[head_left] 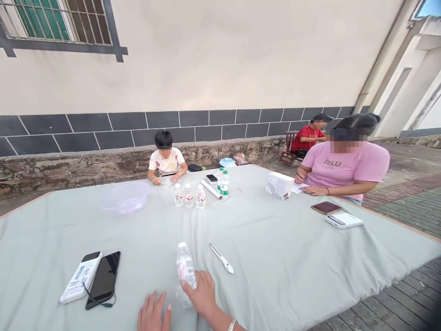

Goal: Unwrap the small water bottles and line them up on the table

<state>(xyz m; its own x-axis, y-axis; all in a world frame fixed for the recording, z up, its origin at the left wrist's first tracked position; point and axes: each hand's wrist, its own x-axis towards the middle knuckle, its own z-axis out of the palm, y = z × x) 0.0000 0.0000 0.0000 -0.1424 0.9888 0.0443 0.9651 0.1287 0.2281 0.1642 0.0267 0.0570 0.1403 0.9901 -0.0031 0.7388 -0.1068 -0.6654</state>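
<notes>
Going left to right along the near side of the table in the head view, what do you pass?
white power bank → black smartphone → left hand → plastic water bottle, held by the right hand → white craft knife

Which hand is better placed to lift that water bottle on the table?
Probably the right: the right hand is on the plastic water bottle, while the left hand lies open beside it, not touching.
</notes>
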